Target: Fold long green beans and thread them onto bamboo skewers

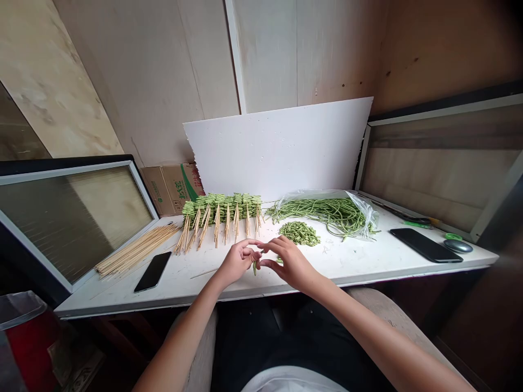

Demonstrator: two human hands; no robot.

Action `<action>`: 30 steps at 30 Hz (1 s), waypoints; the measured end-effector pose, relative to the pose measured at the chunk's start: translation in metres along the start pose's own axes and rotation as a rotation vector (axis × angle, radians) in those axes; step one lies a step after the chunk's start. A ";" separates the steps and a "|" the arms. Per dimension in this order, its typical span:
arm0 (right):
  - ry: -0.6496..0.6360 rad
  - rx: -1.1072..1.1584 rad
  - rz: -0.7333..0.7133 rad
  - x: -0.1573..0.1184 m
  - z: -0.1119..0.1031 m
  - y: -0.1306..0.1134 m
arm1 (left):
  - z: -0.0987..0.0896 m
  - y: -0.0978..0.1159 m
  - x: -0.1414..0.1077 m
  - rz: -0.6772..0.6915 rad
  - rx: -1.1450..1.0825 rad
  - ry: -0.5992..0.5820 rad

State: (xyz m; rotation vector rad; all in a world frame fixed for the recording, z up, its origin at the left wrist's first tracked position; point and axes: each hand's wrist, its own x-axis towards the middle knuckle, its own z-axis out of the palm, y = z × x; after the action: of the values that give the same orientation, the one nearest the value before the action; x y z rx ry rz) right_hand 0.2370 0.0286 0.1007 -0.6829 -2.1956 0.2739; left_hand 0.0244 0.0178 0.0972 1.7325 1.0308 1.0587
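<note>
My left hand (238, 262) and my right hand (292, 262) meet fingertip to fingertip over the front of the white table (343, 267). A short cut piece of green bean (255, 268) hangs from the closed fingers of my left hand. The fingers of my right hand are bent in a pinch against the left fingertips, and what they hold is hidden. Left of my left hand a thin wooden skewer (203, 274) shows; whether that hand grips its far end, I cannot tell. Just beyond my hands is a pile of cut bean pieces (300, 233).
Filled bean skewers (223, 209) are stacked at the back, sticks forward. Bare skewers (137, 250) lie left, near a phone (152, 271). Long beans (327, 211) lie in a plastic bag (368, 215). Another phone (425, 245) and a mouse-like grey object (458, 246) are right.
</note>
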 end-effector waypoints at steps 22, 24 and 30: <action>-0.864 0.291 0.368 -0.006 -0.037 0.030 | -0.011 -0.012 0.004 -0.001 0.085 0.075; -1.009 0.350 0.431 -0.013 -0.025 0.025 | -0.011 -0.013 0.004 0.000 0.082 0.075; -0.733 -0.017 0.307 -0.079 0.086 0.042 | -0.018 -0.016 0.004 -0.013 0.087 0.092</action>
State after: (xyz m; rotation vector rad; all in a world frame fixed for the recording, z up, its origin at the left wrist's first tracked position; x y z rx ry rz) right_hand 0.2304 0.0219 -0.0233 -1.0522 -2.7687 0.7625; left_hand 0.0054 0.0306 0.0887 1.7576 1.1599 1.1080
